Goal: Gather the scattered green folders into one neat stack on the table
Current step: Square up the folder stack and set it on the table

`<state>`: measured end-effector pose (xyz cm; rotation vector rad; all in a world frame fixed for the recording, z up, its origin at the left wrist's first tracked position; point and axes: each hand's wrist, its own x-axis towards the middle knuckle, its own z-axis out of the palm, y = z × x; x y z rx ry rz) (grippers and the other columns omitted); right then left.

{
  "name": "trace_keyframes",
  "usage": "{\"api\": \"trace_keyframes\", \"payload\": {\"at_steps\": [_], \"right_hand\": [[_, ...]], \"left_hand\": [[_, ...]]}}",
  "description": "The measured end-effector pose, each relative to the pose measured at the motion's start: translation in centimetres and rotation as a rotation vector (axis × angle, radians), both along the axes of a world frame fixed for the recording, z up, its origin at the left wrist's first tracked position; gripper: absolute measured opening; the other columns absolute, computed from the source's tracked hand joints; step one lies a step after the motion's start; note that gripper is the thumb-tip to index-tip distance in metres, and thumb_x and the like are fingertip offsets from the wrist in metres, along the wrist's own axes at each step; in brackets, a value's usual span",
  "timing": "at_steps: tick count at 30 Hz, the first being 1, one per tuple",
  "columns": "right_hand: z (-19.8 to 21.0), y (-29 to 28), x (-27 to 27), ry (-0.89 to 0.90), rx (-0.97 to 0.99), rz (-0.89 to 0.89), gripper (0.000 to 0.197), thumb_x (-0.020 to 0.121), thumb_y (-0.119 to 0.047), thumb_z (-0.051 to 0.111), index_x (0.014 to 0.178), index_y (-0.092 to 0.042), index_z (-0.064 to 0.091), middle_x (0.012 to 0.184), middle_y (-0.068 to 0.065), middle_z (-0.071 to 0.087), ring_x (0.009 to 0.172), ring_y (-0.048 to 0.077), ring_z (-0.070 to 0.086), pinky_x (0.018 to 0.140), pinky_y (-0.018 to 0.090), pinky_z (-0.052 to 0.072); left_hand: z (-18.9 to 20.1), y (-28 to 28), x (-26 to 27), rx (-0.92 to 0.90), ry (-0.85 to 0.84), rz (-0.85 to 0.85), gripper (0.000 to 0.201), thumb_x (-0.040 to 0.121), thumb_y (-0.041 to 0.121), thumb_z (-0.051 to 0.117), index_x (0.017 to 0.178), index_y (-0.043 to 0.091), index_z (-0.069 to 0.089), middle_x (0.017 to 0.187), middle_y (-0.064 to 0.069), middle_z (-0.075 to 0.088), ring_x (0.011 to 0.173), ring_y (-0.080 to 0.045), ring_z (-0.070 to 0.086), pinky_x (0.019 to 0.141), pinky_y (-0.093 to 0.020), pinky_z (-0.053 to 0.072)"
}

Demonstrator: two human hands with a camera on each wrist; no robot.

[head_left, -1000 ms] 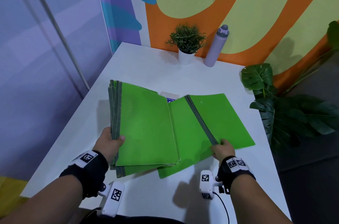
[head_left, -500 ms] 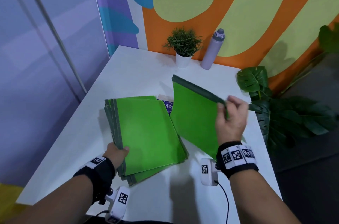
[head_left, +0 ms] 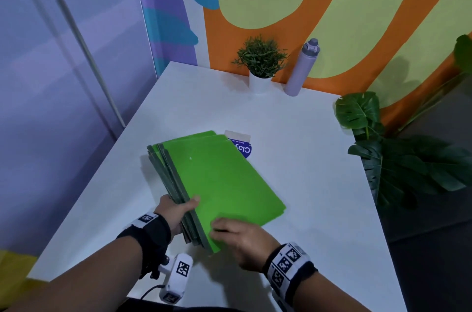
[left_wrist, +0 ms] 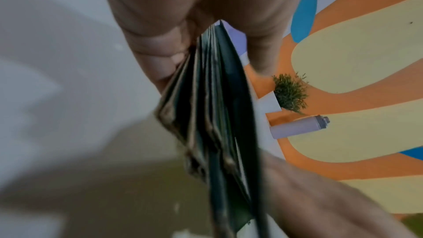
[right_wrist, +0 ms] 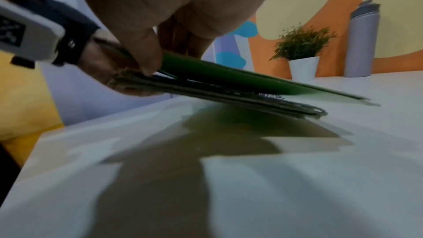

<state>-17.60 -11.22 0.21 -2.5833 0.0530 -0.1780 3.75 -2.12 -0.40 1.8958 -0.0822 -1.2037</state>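
Note:
A stack of green folders point(head_left: 219, 176) with grey spines lies slanted on the white table point(head_left: 319, 196), its near end raised off the surface. My left hand point(head_left: 176, 212) grips the stack's near left edge, thumb on top and fingers underneath; the left wrist view shows the spines point(left_wrist: 217, 115) edge-on between them. My right hand point(head_left: 237, 237) pinches the near corner of the top folder point(right_wrist: 228, 77), which sits slightly lifted above the rest of the stack point(right_wrist: 240, 99) and juts out past it to the right.
A blue and white card point(head_left: 242, 145) pokes out from under the stack's far corner. A small potted plant point(head_left: 260, 63) and a purple bottle point(head_left: 301, 68) stand at the table's far edge by the wall. A large leafy plant point(head_left: 408, 158) stands off the right side.
My right hand picked up the lone folder from the table's right part, swung it left and laid it on the stack. My left hand kept its grip on the stack's edge.

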Motion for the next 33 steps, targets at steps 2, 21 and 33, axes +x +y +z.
{"api": "trace_keyframes", "payload": {"at_steps": [2,21,33], "right_hand": [[-0.4,-0.4,-0.4,0.114,0.013,0.024,0.07,0.064,0.01,0.052,0.131,-0.012,0.053,0.143,0.003,0.047,0.136,0.015,0.037,0.11,0.028,0.033],[7.3,-10.3,-1.8,-0.516,1.097,-0.822,0.04,0.088,0.007,0.053,0.12,-0.017,0.054,0.114,0.002,0.069,0.109,0.021,0.062,0.092,0.034,0.046],[8.4,-9.4,-2.7,-0.606,1.193,-0.774,0.065,0.063,0.027,0.048,0.117,-0.01,0.054,0.097,0.009,0.065,0.092,0.022,0.059,0.079,0.036,0.049]], "left_hand": [[-0.6,0.1,0.0,0.006,-0.064,-0.01,0.095,0.044,0.046,0.086,0.12,0.013,0.04,0.115,-0.018,0.056,0.097,-0.038,0.061,0.078,-0.054,0.057],[5.6,-0.4,1.1,-0.413,-0.322,-0.346,0.054,0.084,0.008,0.059,0.106,0.055,0.045,0.111,0.019,0.067,0.116,-0.019,0.058,0.105,-0.045,0.042],[8.4,-2.1,0.7,-0.667,-0.188,-0.04,0.088,0.039,-0.019,0.052,0.12,0.014,0.046,0.081,0.0,0.069,0.069,-0.012,0.068,0.052,-0.029,0.055]]}}
